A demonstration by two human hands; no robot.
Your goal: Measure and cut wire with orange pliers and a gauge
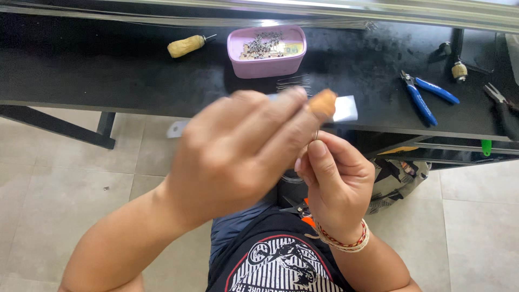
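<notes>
So we've got both hands up close in front of us, right over the lap, and that's clearly so the tiny stuff sits near the eyes. Our left hand [238,157] is wrapped around a wooden-handled tool [323,103]. Only the rounded tan butt pokes out past the fingers, and the hand is a bit motion-blurred. The tool's business end points down toward our right hand [335,184], which is pinching a small metal piece [315,135] between thumb and forefinger, held upright so the tool can meet it. It's too small to tell exactly what the piece is; it looks like a thin wire loop or pin.

Everything else is parked on the black workbench [108,70] within easy reach. The pink tub [266,51] full of little metal bits sits straight ahead, with a few loose wires just in front of it. A second wooden-handled awl [186,45] lies to the left of the tub. The blue-handled cutters [424,94] are off to the right, and the dark pliers [503,111] sit at the far right edge. A white block [346,108] rests near the bench's front lip, partly hidden behind our left hand.
</notes>
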